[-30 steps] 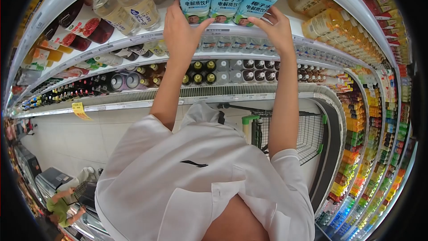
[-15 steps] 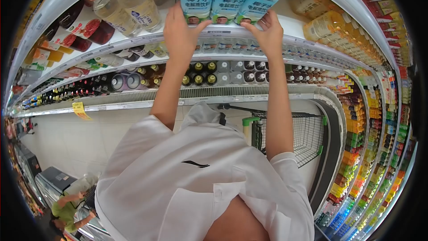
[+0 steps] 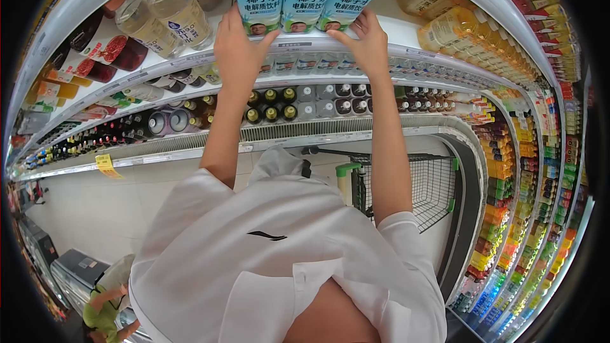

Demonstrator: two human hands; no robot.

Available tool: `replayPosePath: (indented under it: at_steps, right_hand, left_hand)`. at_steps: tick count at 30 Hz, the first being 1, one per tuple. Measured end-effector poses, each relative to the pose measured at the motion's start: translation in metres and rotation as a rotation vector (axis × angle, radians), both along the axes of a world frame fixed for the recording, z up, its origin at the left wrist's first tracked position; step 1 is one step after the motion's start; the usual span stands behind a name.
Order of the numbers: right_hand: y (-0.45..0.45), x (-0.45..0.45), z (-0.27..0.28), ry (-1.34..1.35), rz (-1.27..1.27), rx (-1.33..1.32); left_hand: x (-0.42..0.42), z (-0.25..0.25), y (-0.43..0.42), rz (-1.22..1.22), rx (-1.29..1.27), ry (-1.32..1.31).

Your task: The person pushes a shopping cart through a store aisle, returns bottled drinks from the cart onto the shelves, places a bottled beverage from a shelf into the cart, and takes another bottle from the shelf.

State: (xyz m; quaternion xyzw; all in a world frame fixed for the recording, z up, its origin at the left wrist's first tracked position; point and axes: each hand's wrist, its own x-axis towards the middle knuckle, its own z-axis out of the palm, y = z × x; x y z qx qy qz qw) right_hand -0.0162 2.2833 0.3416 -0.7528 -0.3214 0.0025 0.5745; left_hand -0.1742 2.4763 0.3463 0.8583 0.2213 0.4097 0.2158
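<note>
Three clear bottles with blue labels stand side by side on the shelf: the left bottle (image 3: 258, 1), the middle bottle (image 3: 306, 5) and the right bottle (image 3: 348, 5), which leans a little. My left hand (image 3: 241, 51) grips the left bottle's lower outer side, its thumb in front near the base. On the far side my right hand (image 3: 367, 44) grips the right bottle, fingers around its outer edge and thumb low in front. The bottles' tops are partly cut off by the frame, and some fingertips are hidden behind the bottles.
Clear bottles (image 3: 181, 16) and red juice bottles (image 3: 117, 49) stand left, orange drinks (image 3: 460, 32) right. Lower shelves hold dark bottles (image 3: 271, 113). A wire shopping cart (image 3: 426, 181) stands below right. Another person (image 3: 105, 311) is at the lower left.
The whole view has shifted, so the bottles and both hands appear farther left. Since the oldest frame, my right hand has moved closer in to the right bottle, its thumb lower. The other person has shifted.
</note>
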Motion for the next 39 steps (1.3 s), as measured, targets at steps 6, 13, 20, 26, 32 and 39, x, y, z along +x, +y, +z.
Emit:
replayPosePath:
  at_steps: [6,13,20,26,32,39]
  right_hand:
    - [-0.002,0.004,-0.002,0.016,0.026,-0.025]
    - [-0.002,0.001,0.004,-0.002,0.041,-0.023]
    - [-0.05,-0.04,0.017,-0.467,-0.288,-0.232]
    - [-0.191,-0.147,-0.108,0.067,-0.715,-0.278]
    - [-0.277,-0.282,-0.166,0.337,-1.068,-0.417]
    - [-0.322,-0.326,-0.147,0.371,-1.302,-0.384]
  left_hand:
    - [-0.007,-0.001,0.0,-0.013,-0.034,0.028]
    - [-0.008,-0.002,0.002,-0.048,-0.067,-0.003]
    - [-0.033,0.011,-0.014,0.03,0.095,-0.188]
    - [-0.048,-0.03,-0.064,-0.454,-0.419,0.05]
    - [-0.022,-0.054,-0.148,-0.979,-0.475,0.436]
    - [0.018,-0.054,-0.287,-1.44,-0.197,0.569]
